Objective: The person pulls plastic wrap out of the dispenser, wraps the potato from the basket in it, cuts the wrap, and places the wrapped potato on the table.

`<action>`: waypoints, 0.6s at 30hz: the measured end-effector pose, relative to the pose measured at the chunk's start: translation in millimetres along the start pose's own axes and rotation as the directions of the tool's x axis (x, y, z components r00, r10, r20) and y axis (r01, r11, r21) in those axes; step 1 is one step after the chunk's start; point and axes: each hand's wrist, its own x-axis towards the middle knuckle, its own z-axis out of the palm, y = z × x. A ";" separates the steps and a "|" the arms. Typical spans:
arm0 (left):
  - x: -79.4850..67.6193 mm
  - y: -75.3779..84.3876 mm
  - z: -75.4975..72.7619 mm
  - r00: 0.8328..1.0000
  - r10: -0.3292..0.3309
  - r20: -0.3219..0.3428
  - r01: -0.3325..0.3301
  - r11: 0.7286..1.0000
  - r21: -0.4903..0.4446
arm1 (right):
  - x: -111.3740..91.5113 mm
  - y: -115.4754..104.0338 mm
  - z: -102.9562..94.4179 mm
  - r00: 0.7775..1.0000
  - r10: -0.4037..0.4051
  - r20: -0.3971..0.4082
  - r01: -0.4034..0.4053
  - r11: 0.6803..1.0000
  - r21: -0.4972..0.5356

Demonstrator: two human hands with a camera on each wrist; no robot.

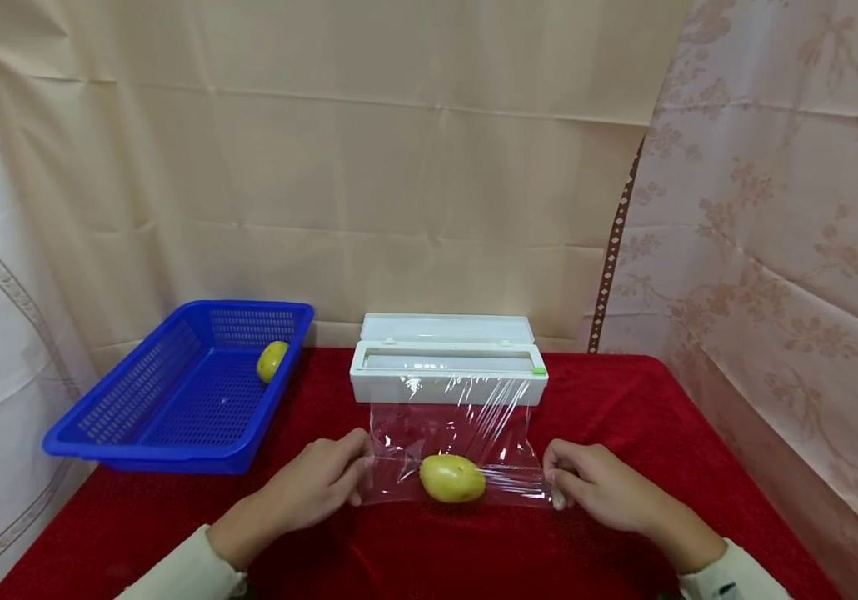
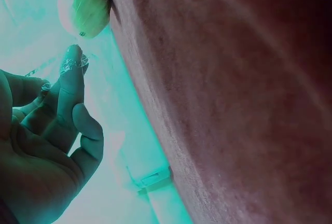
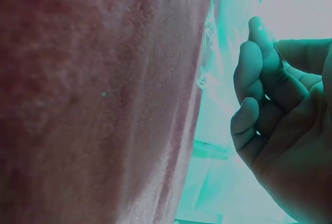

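Note:
A sheet of clear cling film [image 1: 447,425] runs from the white cling film box [image 1: 449,387] toward the front of the table. A smooth yellow oval fruit [image 1: 452,478] lies on the film's near part, between the two hands. My left hand [image 1: 327,477] pinches the film's near left corner, and crinkled film shows at the fingertips [image 2: 72,60] in the left wrist view. On the other side my right hand [image 1: 600,485] pinches the near right corner between thumb and curled fingers. The film is stretched between the hands, with creases right of the fruit.
On the left stands a blue plastic basket [image 1: 249,446] with another yellow oval fruit [image 1: 272,361] at its right wall. The box's lid [image 1: 447,327] stands raised at the back. Red cloth [image 1: 624,400] covers the table; a beige curtain [image 1: 399,183] hangs behind it.

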 end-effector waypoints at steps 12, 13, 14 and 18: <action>12.4 -5.2 2.2 0.997 -0.081 -0.011 0.081 0.996 -0.035 | 19.2 7.6 0.9 0.997 0.081 -0.006 -0.081 0.996 -0.032; 13.6 -5.9 2.5 0.996 -0.088 -0.012 0.087 0.996 -0.034 | 21.1 7.9 1.0 0.997 0.083 -0.013 -0.083 0.996 -0.044; 14.8 -6.6 2.8 0.995 -0.098 -0.013 0.098 0.995 -0.029 | 22.9 8.0 1.4 0.996 0.088 -0.021 -0.089 0.994 -0.056; 19.5 -9.2 4.6 0.987 -0.163 -0.011 0.163 0.986 -0.025 | 30.9 8.1 4.7 0.992 0.111 -0.061 -0.118 0.985 -0.126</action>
